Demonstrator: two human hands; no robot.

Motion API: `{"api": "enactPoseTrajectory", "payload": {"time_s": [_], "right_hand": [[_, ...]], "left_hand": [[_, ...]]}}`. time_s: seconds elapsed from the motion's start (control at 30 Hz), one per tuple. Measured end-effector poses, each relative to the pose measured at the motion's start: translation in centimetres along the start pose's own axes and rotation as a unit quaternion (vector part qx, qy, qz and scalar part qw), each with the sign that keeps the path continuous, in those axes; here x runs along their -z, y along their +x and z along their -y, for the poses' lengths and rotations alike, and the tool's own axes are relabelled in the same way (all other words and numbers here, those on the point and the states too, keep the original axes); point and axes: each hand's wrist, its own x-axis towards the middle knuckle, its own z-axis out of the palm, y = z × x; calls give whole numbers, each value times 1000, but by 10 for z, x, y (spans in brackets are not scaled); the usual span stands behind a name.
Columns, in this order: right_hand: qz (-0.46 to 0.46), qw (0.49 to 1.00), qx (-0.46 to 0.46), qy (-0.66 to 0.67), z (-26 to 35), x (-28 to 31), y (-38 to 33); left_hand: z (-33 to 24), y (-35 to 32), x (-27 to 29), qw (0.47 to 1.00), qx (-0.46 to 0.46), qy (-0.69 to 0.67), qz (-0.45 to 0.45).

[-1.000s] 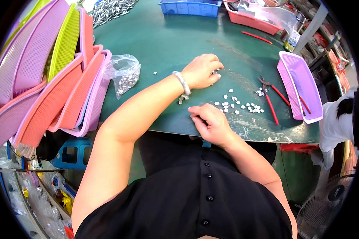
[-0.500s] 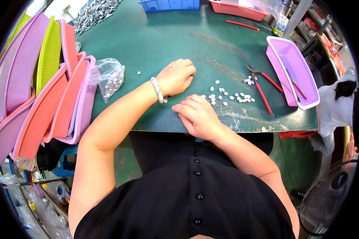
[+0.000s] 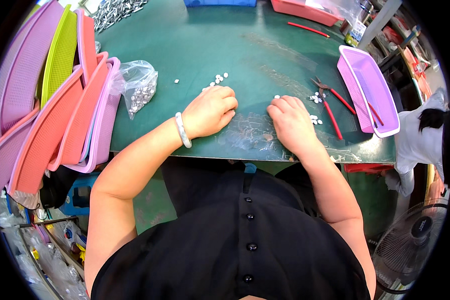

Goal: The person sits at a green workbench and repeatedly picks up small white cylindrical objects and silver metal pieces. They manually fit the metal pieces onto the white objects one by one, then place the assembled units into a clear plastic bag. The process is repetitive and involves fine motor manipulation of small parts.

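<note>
My left hand (image 3: 210,111), with a pale bangle (image 3: 183,130) on the wrist, lies curled on the green table. Small white pieces (image 3: 218,79) are scattered just beyond its knuckles. To its right, my right hand (image 3: 291,124) is palm down with fingers bent together toward the tabletop. One white piece (image 3: 277,96) shows at its fingertips, and more white pieces (image 3: 313,119) lie along its right side. Whatever is under either palm is hidden. Red-handled pliers (image 3: 331,102) lie spread on the table right of my right hand, with several white pieces by their jaws.
A purple basket (image 3: 370,92) stands at right, stacked baskets (image 3: 65,115) at left. Beside the stack sits a clear bag of small pieces (image 3: 142,92). Farther back are metal parts (image 3: 116,12), a blue bin (image 3: 220,2), a pink tray (image 3: 305,12) and a red pencil (image 3: 309,29).
My hands have moved apart: the right one went right, over the scattered white pieces, and the left one slightly left and nearer. White pieces now show beyond the left hand.
</note>
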Motion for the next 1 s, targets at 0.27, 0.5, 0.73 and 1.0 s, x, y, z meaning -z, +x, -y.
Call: {"api": "enactPoseTrajectory", "payload": {"time_s": [0.27,0.5,0.73,1.0], "right_hand": [[63,983,-74,157,3,7,28],[62,975,-76,197,-4,-48,101],[122,983,-6,140,18,-70,128],[153,968,16,198,31,-44,94]], "left_hand": [[0,-16,11,996,25,-33,-76],[29,-27,19,961,226,68,-142],[34,-28,4,965,236,32,-111],[5,-32,14,968,244,-52,-27]]}}
